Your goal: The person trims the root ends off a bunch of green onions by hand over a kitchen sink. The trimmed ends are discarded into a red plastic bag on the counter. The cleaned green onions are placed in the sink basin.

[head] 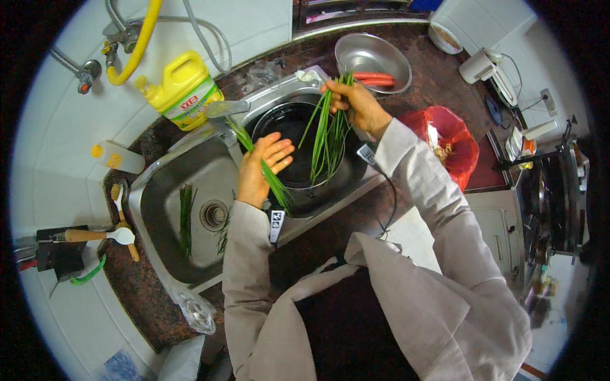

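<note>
My left hand is palm up over the sink's middle divider, its fingers extended. A small bunch of thin green stalks, probably chives, lies across it, held at the thumb side. Higher and to the right, my right hand grips a looser bunch of the same stalks near one end. Their other ends hang over a round dark basin in the right sink bowl. More stalks lie in the left sink bowl, beside the drain. My left forearm partly hides another few.
A faucet reaches over the sink from behind. Yellow detergent jug and white bottle stand behind it. Two red sausage-like or carrot-like pieces lie in a metal bowl. A red-bag-lined bin is right of my right wrist.
</note>
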`<state>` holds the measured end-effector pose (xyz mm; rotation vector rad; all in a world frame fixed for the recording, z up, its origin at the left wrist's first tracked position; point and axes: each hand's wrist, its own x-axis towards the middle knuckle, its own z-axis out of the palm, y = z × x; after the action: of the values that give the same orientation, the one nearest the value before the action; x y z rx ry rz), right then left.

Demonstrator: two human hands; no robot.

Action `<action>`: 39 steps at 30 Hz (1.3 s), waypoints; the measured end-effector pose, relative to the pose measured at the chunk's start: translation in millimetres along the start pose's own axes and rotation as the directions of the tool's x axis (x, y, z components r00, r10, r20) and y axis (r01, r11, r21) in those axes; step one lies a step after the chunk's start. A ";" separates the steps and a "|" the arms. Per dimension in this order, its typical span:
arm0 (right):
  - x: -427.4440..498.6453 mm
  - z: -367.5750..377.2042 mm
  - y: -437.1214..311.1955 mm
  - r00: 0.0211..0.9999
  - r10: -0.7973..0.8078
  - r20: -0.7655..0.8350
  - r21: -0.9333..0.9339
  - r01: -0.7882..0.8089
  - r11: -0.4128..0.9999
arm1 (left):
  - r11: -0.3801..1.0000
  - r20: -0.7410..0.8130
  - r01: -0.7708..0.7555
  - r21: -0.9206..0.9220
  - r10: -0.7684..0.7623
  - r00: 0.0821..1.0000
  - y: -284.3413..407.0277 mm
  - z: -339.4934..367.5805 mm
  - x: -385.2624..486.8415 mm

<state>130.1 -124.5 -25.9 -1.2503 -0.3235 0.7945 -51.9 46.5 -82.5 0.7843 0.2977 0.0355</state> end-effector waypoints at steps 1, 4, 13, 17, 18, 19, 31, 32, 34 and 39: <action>0.2 -3.5 -3.4 1.000 -0.028 0.005 0.018 0.028 0.999 | 1.000 -0.037 -0.013 0.011 0.013 0.999 2.8 -1.8 -1.3; 0.6 -9.8 -11.3 1.000 0.007 -0.018 0.091 -0.005 0.996 | 0.997 -0.109 -0.056 0.051 0.062 0.992 8.0 -0.9 -3.4; -4.3 -7.4 -15.8 0.999 -0.004 0.050 0.214 -0.007 0.977 | 0.996 -0.113 0.040 0.074 -0.031 0.993 1.3 21.1 -2.3; -5.2 -5.6 -17.2 1.000 0.024 0.002 0.224 -0.024 0.974 | 0.999 -0.102 0.034 0.004 -0.033 0.994 3.4 28.0 -2.9; -5.3 -5.4 -17.2 1.000 0.016 -0.012 0.169 -0.014 0.986 | 0.999 -0.087 0.014 0.046 -0.010 0.996 4.0 29.8 -3.6; -4.8 -4.9 -17.0 1.000 0.011 0.029 0.177 -0.016 0.984 | 0.995 -0.066 -0.002 0.103 0.009 0.998 4.5 31.9 -4.4; -4.5 7.5 -9.5 0.999 -0.005 0.044 0.172 -0.003 0.985 | 0.953 -0.029 0.019 0.303 -0.011 1.000 4.6 54.4 -6.5; -5.2 8.4 -9.9 0.999 -0.009 0.038 0.162 0.003 0.987 | 0.944 -0.032 0.018 0.328 -0.007 0.999 4.5 54.2 -5.3; -6.9 9.9 -10.9 0.999 -0.023 0.030 0.142 0.019 0.990 | 0.935 -0.057 0.006 0.355 0.015 0.998 2.8 53.3 -4.1; -18.2 12.6 -9.2 0.992 -0.105 -0.064 0.089 0.110 0.990 | 0.965 -0.146 -0.065 0.252 0.105 0.984 -6.1 50.3 -0.3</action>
<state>112.9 -128.9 -9.8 -1.1576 -0.3001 0.6711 -38.8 7.4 -53.1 1.0442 0.4239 0.1446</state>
